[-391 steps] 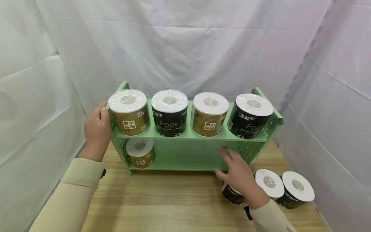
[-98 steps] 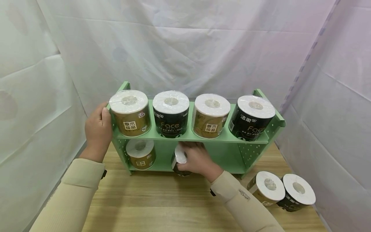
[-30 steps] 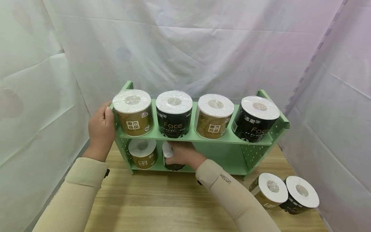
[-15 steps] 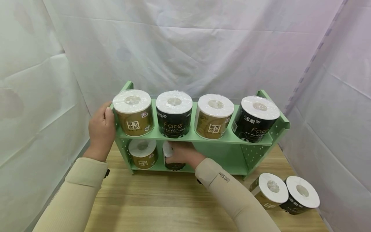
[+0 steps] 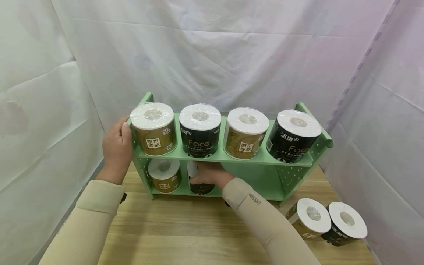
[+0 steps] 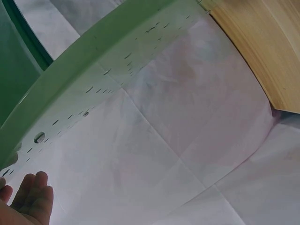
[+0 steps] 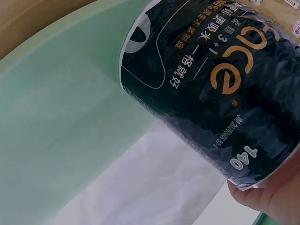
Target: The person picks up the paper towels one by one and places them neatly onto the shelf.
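In the head view a green two-tier shelf (image 5: pixel 258 176) stands on the table. My left hand (image 5: pixel 116 149) grips the upper edge of its left side panel; the left wrist view has fingers (image 6: pixel 35 197) beside the perforated panel (image 6: pixel 117 61). Reaching into the lower tier, my right hand (image 5: pixel 212 173) holds a black-wrapped toilet roll (image 5: pixel 201 188) near its top. That roll stands upright, partly covered by the hand. To its left is a gold-wrapped roll (image 5: pixel 165 181). Close up in the right wrist view, the black roll's orange label (image 7: pixel 234 61) shows, with part of the hand (image 7: pixel 272 197) at its top end.
Along the upper tier stand gold (image 5: pixel 154 138), black (image 5: pixel 200 140), gold (image 5: pixel 245 141) and black (image 5: pixel 293 141) rolls. On the wooden table (image 5: pixel 172 232), right of the shelf, are a gold roll (image 5: pixel 309 219) and a black roll (image 5: pixel 344 224). White cloth (image 5: pixel 212 62) surrounds everything.
Since the oldest frame, my right hand has brought the black roll from the table into the lower tier, then leftward beside the gold roll. Lately it has turned slightly, exposing more label. Left hand stays.
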Motion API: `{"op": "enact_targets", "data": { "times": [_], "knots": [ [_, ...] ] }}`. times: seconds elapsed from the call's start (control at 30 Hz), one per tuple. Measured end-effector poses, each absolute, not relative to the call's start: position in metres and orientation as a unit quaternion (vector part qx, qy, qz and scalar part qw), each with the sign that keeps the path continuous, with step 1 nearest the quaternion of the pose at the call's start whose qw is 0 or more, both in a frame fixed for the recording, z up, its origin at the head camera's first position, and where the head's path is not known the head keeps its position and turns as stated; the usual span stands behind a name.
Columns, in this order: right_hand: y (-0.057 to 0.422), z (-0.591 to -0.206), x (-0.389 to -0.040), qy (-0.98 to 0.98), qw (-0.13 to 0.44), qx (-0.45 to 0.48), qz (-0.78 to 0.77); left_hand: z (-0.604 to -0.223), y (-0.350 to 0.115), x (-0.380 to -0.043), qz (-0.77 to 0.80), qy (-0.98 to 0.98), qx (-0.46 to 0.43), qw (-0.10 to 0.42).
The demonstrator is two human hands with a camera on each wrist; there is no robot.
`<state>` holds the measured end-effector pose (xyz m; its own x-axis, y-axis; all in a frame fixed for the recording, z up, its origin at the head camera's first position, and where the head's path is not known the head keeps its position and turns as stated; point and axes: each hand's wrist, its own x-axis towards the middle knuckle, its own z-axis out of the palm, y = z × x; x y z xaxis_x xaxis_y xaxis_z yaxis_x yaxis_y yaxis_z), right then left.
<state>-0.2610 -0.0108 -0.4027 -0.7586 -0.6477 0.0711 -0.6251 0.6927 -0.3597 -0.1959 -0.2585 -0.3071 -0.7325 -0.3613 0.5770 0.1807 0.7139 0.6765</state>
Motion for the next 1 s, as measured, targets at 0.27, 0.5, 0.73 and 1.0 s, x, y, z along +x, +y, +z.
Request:
{"op": "enact_targets", "data": {
  "times": [0.27, 0.5, 0.73, 1.0],
  "knots": [
    [-0.0089, -0.4025, -0.2617, 0.920, 0.058, -0.333, -0.198, -0.3100, -0.2598, -0.1962, -0.374, -0.851, 0.047, 0.366],
    [-0.0087, -0.4036, -0.2630, 0.919, 0.053, -0.338, -0.198, -0.3105, -0.2600, -0.1967, -0.377, -0.851, 0.052, 0.361],
    [-0.0080, -0.4034, -0.2635, 0.923, 0.058, -0.334, -0.185, -0.3103, -0.2592, -0.1969, -0.379, -0.850, 0.052, 0.362],
    [-0.0069, -0.4020, -0.2617, 0.920, 0.062, -0.336, -0.192, -0.3104, -0.2598, -0.1981, -0.381, -0.847, 0.052, 0.367]
  ]
}}
